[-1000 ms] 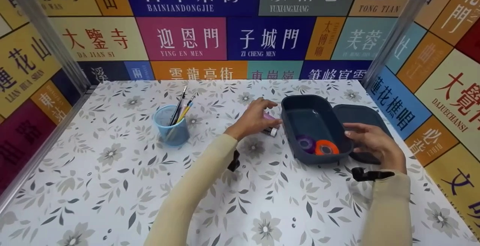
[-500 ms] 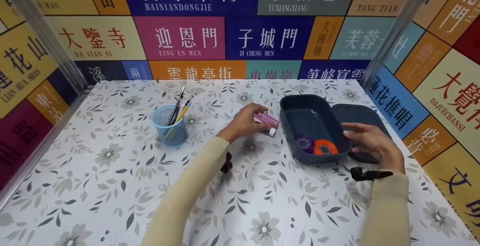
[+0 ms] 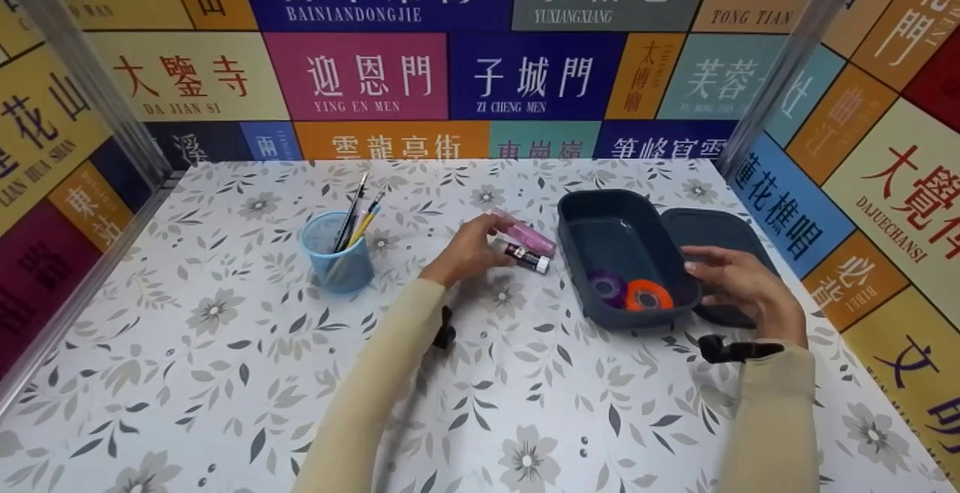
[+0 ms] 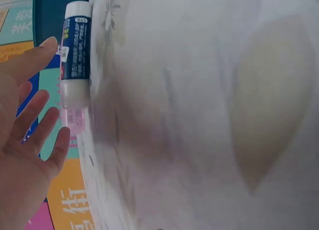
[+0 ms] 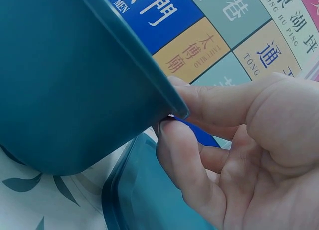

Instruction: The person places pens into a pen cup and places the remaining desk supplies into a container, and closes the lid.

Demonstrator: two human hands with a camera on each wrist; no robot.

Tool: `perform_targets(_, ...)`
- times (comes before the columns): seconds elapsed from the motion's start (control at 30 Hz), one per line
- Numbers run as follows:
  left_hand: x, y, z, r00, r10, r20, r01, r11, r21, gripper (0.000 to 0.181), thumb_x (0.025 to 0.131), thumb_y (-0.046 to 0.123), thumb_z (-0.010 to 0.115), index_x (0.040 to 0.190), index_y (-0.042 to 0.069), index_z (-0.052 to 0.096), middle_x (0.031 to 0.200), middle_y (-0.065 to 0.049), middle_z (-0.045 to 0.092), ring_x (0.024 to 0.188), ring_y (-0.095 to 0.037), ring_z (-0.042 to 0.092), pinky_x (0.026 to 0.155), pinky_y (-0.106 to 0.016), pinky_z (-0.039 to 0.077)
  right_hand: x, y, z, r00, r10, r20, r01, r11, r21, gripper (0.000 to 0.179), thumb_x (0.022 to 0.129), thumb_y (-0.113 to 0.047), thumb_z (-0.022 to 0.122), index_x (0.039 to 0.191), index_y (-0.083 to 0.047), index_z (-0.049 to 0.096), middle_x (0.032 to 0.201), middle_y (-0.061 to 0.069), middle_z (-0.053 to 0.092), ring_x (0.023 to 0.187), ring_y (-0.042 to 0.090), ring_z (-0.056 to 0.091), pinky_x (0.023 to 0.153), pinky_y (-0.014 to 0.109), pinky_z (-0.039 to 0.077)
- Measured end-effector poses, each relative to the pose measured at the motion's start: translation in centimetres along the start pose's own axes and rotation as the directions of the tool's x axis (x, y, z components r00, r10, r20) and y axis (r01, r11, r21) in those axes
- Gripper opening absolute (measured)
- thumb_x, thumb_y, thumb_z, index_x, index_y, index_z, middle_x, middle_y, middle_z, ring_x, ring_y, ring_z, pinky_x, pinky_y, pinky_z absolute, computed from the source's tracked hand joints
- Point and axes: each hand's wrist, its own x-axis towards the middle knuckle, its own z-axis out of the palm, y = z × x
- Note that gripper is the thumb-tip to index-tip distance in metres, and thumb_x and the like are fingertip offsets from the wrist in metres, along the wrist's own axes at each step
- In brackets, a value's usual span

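My left hand [image 3: 469,251] is beside a glue stick [image 3: 527,257] with a white cap and dark label and a pink tube-like item [image 3: 529,238], both lying on the table. In the left wrist view the fingers are spread and hold nothing; the glue stick [image 4: 76,50] partly hides the pink item [image 4: 75,119]. My right hand [image 3: 754,290] pinches the rim of a dark teal box [image 3: 576,274] between thumb and finger, clearest in the right wrist view. Inside the box lie a purple ring-shaped roll [image 3: 607,289] and an orange one [image 3: 649,296].
The box's lid [image 3: 720,234] lies flat on the right, partly behind the box and right hand. A blue mesh pen cup [image 3: 337,253] with several pens and brushes stands to the left. Panels printed with characters wall in the flower-patterned table [image 3: 225,403].
My left hand has drawn back leftward from the box, baring more of the glue stick and the pink item. The right hand keeps its place at the box rim.
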Motion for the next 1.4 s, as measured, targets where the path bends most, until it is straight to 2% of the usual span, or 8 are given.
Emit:
perform_targets(0.1,0.1,-0.4,0.0,1.000,-0.022,0.018,0.022,1.000,0.012,0.069,0.076,0.010,0.085,0.138,0.011,0.057,0.137,-0.009,0.061,0.129,-0.026,0.054,0.114,-0.040,0.044,0.0,0.0,0.0,1.000,0.003,0.004,-0.003,1.000,0.018,0.074,0.097,-0.042,0.064,0.157,-0.012,0.032,0.118,-0.006,0.060,0.095,0.009,0.065,0.084,0.028,0.059)
perform_targets(0.3,0.2,-1.0,0.1,0.999,-0.039,0.033,0.039,0.999,0.023,0.069,0.078,0.005,0.082,0.141,0.010,0.055,0.138,-0.012,0.060,0.130,-0.028,0.054,0.117,-0.039,0.041,-0.1,-0.1,-0.1,1.000,0.011,0.007,-0.011,1.000,0.026,0.073,0.097,-0.041,0.064,0.157,-0.012,0.033,0.121,-0.005,0.058,0.097,0.009,0.065,0.086,0.028,0.059)
perform_targets(0.43,0.4,-1.3,0.1,0.997,-0.065,0.030,0.064,0.998,0.019,0.066,0.081,0.000,0.078,0.142,0.011,0.055,0.139,-0.010,0.060,0.129,-0.026,0.055,0.116,-0.039,0.042,0.0,0.0,-0.1,1.000,0.017,0.005,-0.017,1.000,0.019,0.072,0.098,-0.041,0.063,0.157,-0.013,0.032,0.130,0.002,0.055,0.098,0.009,0.064,0.086,0.028,0.059)
perform_targets(0.67,0.7,-1.1,0.5,0.997,-0.081,0.013,0.081,0.997,0.004,0.063,0.081,-0.003,0.075,0.140,0.008,0.056,0.135,-0.011,0.061,0.122,-0.026,0.057,0.112,-0.039,0.045,0.2,0.0,0.0,1.000,0.028,0.006,-0.028,1.000,0.001,0.072,0.099,-0.041,0.060,0.158,-0.015,0.029,0.152,0.017,0.040,0.102,0.010,0.062,0.087,0.027,0.058)
perform_targets(0.8,0.7,-1.0,0.7,0.996,-0.094,0.003,0.094,0.995,0.020,0.064,0.080,-0.003,0.075,0.140,0.007,0.055,0.133,-0.012,0.063,0.118,-0.026,0.058,0.109,-0.038,0.047,0.1,0.1,0.0,1.000,0.029,0.008,-0.029,1.000,-0.001,0.072,0.099,-0.042,0.060,0.159,-0.015,0.029,0.156,0.019,0.036,0.103,0.010,0.061,0.087,0.027,0.058)
perform_targets(1.0,0.7,-0.6,0.7,0.992,-0.123,-0.005,0.123,0.990,0.070,0.064,0.079,0.004,0.079,0.139,0.005,0.057,0.134,-0.014,0.063,0.124,-0.028,0.058,0.114,-0.039,0.044,0.1,0.0,0.1,0.999,0.035,-0.002,-0.035,0.999,0.009,0.074,0.097,-0.043,0.062,0.158,-0.015,0.031,0.157,0.018,0.034,0.100,0.007,0.061,0.086,0.026,0.058)
perform_targets(1.2,0.9,-0.6,0.9,0.994,-0.112,-0.010,0.113,0.987,0.114,0.051,0.078,0.007,0.082,0.127,0.005,0.067,0.128,-0.012,0.068,0.124,-0.029,0.060,0.113,-0.039,0.045,0.2,0.0,0.1,0.999,0.043,0.004,-0.043,0.999,0.006,0.074,0.098,-0.044,0.061,0.158,-0.016,0.029,0.156,0.018,0.036,0.102,0.009,0.062,0.087,0.026,0.058)
perform_targets(1.4,0.8,-0.6,0.7,0.992,-0.127,0.009,0.125,0.980,0.152,0.034,0.079,0.014,0.083,0.110,0.005,0.072,0.111,-0.010,0.068,0.100,-0.024,0.059,0.093,-0.037,0.051,0.2,0.1,0.0,0.999,0.045,0.013,-0.045,0.999,0.002,0.071,0.099,-0.042,0.059,0.159,-0.016,0.029,0.158,0.019,0.034,0.105,0.012,0.060,0.088,0.026,0.057)
